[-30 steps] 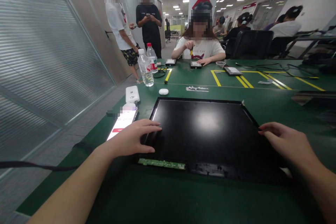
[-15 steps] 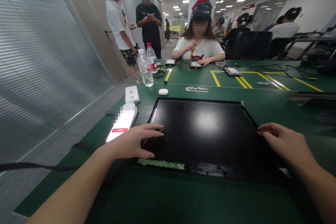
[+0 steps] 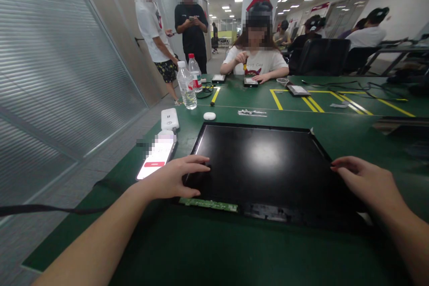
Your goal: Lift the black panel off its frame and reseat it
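A black display panel (image 3: 268,165) lies flat on the green table, with a bright reflection on its upper middle. Along its near edge runs a green circuit board strip (image 3: 209,205). My left hand (image 3: 179,175) rests at the panel's left edge, fingers spread over the surface and thumb near the lower left corner. At the right edge, my right hand (image 3: 363,178) has its thumb and index finger pinched on the rim of the panel. The underside of the panel is hidden.
Left of the panel lie a lit phone (image 3: 156,161), a white power bank (image 3: 170,119) and a white earbud case (image 3: 209,116). Two bottles (image 3: 187,87) stand behind. Across the table a person (image 3: 258,60) works on a small drive (image 3: 250,82). Others stand or sit farther back.
The view has shifted very slightly, so the scene sits a little to the right. Both hands keep nearly the same places at the panel's edges.
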The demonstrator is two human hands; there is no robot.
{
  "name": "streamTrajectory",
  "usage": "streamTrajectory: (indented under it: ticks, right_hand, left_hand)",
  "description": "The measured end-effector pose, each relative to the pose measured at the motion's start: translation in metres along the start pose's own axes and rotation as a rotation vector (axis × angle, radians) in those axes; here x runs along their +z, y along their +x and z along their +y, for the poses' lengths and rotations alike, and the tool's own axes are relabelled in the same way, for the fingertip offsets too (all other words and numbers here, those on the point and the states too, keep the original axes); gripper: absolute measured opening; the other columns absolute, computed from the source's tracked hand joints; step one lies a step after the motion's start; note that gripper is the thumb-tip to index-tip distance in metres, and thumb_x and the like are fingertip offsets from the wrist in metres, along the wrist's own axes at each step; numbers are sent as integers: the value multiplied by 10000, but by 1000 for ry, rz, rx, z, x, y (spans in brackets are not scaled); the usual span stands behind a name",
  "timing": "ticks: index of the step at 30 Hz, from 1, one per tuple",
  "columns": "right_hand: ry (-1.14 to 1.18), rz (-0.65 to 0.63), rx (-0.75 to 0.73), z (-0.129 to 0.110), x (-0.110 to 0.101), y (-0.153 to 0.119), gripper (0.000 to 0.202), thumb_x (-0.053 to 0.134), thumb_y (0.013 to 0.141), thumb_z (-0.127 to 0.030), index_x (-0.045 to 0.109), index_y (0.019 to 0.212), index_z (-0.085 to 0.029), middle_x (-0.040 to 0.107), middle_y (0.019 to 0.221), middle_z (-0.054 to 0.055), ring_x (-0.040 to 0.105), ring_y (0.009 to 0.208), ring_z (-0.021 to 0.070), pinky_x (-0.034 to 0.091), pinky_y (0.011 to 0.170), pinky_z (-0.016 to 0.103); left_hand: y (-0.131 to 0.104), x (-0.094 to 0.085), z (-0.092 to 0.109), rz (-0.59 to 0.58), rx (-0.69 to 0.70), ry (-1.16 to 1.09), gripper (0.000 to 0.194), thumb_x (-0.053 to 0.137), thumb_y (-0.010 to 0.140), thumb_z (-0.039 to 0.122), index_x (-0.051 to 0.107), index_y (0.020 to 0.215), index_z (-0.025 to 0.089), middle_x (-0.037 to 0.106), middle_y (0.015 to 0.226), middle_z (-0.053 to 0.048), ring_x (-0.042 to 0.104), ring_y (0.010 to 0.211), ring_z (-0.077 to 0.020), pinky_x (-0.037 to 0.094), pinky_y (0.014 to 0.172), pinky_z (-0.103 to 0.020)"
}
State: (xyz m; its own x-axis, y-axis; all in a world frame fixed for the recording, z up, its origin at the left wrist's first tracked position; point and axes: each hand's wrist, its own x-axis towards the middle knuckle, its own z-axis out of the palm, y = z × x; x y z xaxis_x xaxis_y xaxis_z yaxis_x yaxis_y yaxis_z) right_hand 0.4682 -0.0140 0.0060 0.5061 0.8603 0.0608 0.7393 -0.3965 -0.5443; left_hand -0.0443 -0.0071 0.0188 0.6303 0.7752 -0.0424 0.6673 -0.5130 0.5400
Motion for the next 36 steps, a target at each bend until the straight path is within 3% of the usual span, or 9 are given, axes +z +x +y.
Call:
streamTrajectory:
  ticks: [5, 10, 16, 26, 36]
  right_hand:
    - [-15, -14, 20, -1, -1, 1, 408, 480, 504, -554, 736, 729, -331, 810, 840, 73, 736, 905, 369, 549, 918, 490]
    - [5, 9, -7, 3, 2, 3, 398, 484, 523, -540, 743, 737, -325, 815, 845, 70, 743, 915, 362, 550, 916, 485]
    - [69, -5, 41, 6, 1, 5, 411, 530, 549, -510, 784, 787, -292, 818, 820, 74, 730, 784, 348, 540, 896, 512]
    - [197, -27, 87, -1, 0, -1, 393, 584, 542, -475, 768, 814, -260, 806, 821, 69, 616, 599, 256, 512, 728, 442]
    - [159, 9, 32, 2, 3, -1, 373, 561, 522, -483, 770, 748, -272, 797, 780, 76, 655, 650, 294, 532, 802, 475]
  left_hand:
    - [4, 4, -4, 154, -67, 86, 555, 757, 973, 543, 764, 1454, 266, 626, 1649, -157, 617, 1486, -390, 537, 1211, -566]
    - [10, 9, -14, 321, -186, 180, 530, 519, 1074, 555, 789, 1373, 211, 693, 1547, -180, 654, 1414, -392, 519, 1223, -590]
    - [14, 13, -18, 284, -327, 201, 610, 529, 1019, 444, 662, 1512, 110, 666, 1568, -261, 618, 1459, -440, 459, 1256, -640]
    - [17, 15, -28, 255, -325, 272, 558, 474, 1015, 427, 808, 1332, 113, 691, 1530, -257, 650, 1410, -451, 492, 1235, -618]
    - [19, 15, -26, 322, -329, 189, 447, 543, 978, 367, 853, 1228, 166, 726, 1487, -237, 669, 1385, -454, 499, 1213, -646]
